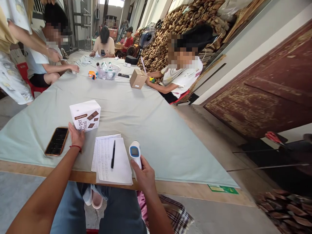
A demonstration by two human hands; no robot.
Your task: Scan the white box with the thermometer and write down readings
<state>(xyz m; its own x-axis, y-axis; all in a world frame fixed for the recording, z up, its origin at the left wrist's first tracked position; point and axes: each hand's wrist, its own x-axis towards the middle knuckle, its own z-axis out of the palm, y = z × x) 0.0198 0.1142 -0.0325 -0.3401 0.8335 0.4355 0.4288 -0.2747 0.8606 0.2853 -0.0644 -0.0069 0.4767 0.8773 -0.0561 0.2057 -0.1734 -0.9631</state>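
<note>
My left hand (77,137), a red string at its wrist, is at the near lower corner of a white box (85,113) with chocolate pieces printed on it. Its fingers lie around that corner, and the box stands on the cloth. In my right hand (145,174) is a white infrared thermometer (135,151), its blue-rimmed screen facing up towards me. Between the hands are handwritten paper sheets (104,159), and a black pen (113,154) rests on them. A phone (57,141) with a dark screen lies left of my left hand.
A pale green cloth (158,130) covers the long table. Farther up are a clear plastic basin (108,73) with bottles, an orange object (92,75) and a cardboard box (138,79). Several people sit along the table; one person stands at left. Firewood (161,42) is stacked behind.
</note>
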